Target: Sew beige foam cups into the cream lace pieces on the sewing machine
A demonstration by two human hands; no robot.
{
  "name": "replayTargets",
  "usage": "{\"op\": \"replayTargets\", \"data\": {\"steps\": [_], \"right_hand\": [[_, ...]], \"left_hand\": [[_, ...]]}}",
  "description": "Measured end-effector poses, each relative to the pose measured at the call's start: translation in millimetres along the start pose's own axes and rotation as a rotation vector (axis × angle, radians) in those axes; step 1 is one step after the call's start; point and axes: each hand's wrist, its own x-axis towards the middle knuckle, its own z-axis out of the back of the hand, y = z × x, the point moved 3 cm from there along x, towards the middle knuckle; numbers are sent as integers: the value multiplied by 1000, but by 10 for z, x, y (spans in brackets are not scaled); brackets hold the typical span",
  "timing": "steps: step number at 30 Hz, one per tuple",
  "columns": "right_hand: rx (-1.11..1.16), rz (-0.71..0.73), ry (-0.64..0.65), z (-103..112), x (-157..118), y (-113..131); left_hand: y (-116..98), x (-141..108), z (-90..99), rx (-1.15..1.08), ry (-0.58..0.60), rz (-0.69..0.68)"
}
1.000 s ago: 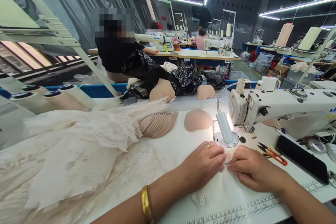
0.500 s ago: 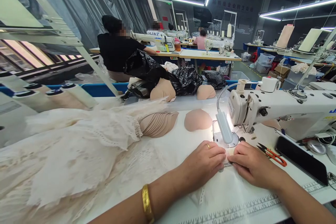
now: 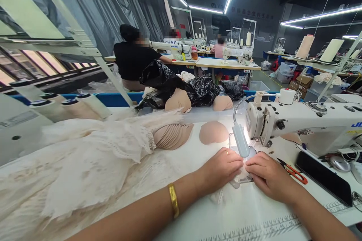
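Pale cloth (image 3: 243,174) lies near the sewing machine (image 3: 316,119) lettered “JU”.

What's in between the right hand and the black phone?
Orange-handled snips lie between the right hand and the black phone, as the head view shows.

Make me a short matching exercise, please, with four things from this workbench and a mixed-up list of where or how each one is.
Things:
1. Left hand
2. Phone
3. Scissors
4. Lamp

Places and states:
A. Orange-handled, beside the right hand
B. Pale grey, next to the sewing machine
C. Lying flat, its dark screen showing
D. Wearing a ring on one finger

Right pairs: 1-D, 2-C, 3-A, 4-B.
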Motion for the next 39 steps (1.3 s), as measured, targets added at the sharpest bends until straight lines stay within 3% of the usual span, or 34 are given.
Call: {"op": "replayTargets", "data": {"steps": [8,24,39], "right_hand": [[-12,-57,-27,-13,17,-94],[-106,-100,-20,3,67,-77],[-163,-120,-19,-55,11,-107]], "left_hand": [[125,171,-21,38,89,-9],[189,267,12,6,-14,-57],[223,240,15,-4,41,-27]]}}
